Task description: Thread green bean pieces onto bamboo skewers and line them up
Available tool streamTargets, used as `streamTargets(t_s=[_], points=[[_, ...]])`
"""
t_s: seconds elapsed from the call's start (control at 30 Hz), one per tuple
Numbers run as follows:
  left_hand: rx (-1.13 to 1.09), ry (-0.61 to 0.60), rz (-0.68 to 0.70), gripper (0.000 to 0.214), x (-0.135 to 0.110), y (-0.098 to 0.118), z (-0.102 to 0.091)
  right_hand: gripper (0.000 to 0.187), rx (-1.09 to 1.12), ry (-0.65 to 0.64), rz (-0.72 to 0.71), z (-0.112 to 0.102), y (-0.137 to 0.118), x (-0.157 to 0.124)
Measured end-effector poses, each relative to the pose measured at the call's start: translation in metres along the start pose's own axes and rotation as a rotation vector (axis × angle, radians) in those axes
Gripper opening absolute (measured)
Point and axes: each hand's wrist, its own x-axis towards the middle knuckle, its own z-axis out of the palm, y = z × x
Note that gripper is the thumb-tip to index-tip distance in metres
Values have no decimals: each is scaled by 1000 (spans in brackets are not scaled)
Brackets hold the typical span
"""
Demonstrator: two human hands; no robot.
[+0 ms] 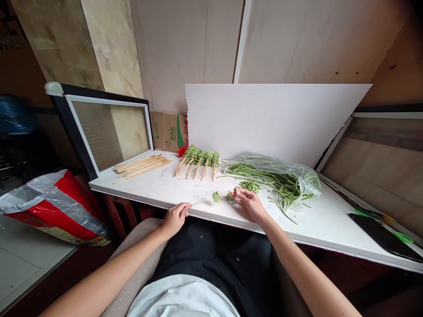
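My left hand (176, 218) is closed on the near end of a wooden skewer (202, 201), which points right across the table's front edge. Several short green bean pieces (216, 197) are threaded crosswise on it. At the skewer's far end, my right hand (248, 203) pinches a short piece of green bean (235, 189). More cut pieces lie beside and just behind that hand in a small pile (250, 187). Behind are stacked bean skewers (201, 157), their bare sticks pointing toward me. Long uncut beans (264, 176) spill from a clear plastic bag (309, 178) at the right.
Bare skewers (142, 166) lie in a heap at the table's left. A cardboard box (168, 132) stands behind them. A black phone (385, 235) lies at the right edge. Framed glass panels (110, 132) flank the white table (158, 185). A red and silver bag (62, 209) sits on the floor.
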Motion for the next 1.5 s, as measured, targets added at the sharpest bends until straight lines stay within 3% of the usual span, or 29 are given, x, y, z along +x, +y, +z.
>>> streamTargets(t_s=[1.5], points=[[-22, -17, -9, 25, -1, -1, 1, 40, -14, -57, -21, 1, 1, 0]])
